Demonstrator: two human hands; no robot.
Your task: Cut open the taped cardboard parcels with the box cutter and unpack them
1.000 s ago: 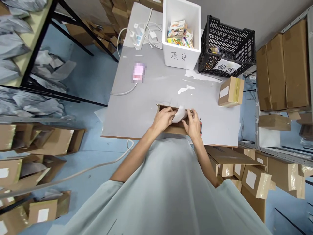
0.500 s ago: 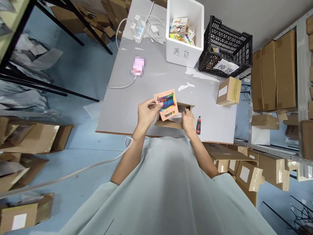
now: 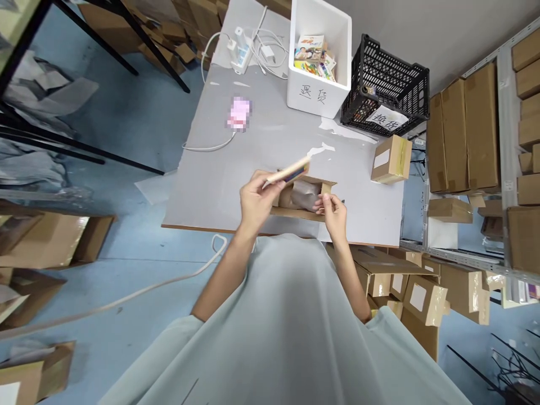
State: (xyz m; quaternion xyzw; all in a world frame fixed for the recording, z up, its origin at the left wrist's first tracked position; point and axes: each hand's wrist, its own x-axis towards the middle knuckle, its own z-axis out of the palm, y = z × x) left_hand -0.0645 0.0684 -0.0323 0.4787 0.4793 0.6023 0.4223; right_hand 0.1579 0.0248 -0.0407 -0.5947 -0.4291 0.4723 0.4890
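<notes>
My left hand (image 3: 256, 199) grips a thin, square, book-like item (image 3: 289, 170) by its left edge, thumb below. The item is tilted nearly edge-on, showing a pale edge and a strip of colourful cover. Beneath it lies an open cardboard box (image 3: 295, 213) at the table's front edge, with crumpled translucent plastic wrapping (image 3: 304, 193) inside. At the box's right end is my right hand (image 3: 336, 214), fingers apart and nothing visibly held; whether its fingertips touch the wrapping I cannot tell. My right hand hides most of the utility knife.
On the grey table (image 3: 211, 185) stand a white foam bin (image 3: 314, 93) of booklets, a black crate (image 3: 386, 84) and a small taped carton (image 3: 391, 160). A blurred pink object (image 3: 239, 114) with a cable lies at left, below a power strip (image 3: 241, 59). Cartons fill the right-hand shelves.
My left hand has tipped the book-like item from cover-up to nearly edge-on. My right hand has shifted right and opened its fingers, now covering most of the knife. More plastic wrapping shows.
</notes>
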